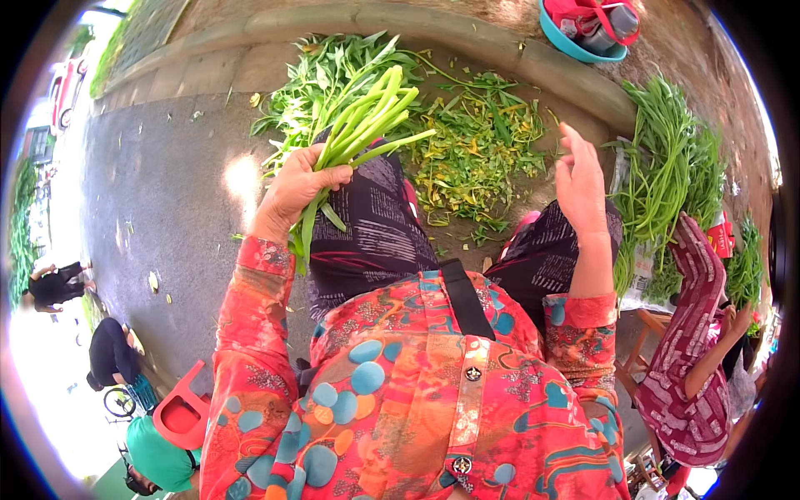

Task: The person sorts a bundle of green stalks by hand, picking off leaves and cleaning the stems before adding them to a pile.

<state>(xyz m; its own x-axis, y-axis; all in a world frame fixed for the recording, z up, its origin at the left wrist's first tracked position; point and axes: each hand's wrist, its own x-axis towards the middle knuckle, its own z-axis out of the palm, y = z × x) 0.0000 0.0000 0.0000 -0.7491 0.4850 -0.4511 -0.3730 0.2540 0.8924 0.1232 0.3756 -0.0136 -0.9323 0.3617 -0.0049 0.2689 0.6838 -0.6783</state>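
A bunch of water spinach (pixel 364 125) is gripped in my left hand (pixel 302 182), above my left knee. Its pale green cut stems point up and to the right, and a few leaves hang below the fist. My right hand (pixel 581 185) is raised over my right knee with fingers stretched out, holding nothing. Just beyond my left hand lies a heap of leafy water spinach (pixel 321 79) on the ground. Between my knees and the kerb, torn green and yellowing leaves (pixel 479 154) are scattered.
Another pile of long-stemmed greens (pixel 658 171) lies to the right on plastic sheeting. A turquoise basin (pixel 583 54) with a bottle and a red bag stands past the stone kerb (pixel 467 32). A person in maroon patterned clothes (pixel 687 375) sits at right; a red chair (pixel 182 408) is at lower left.
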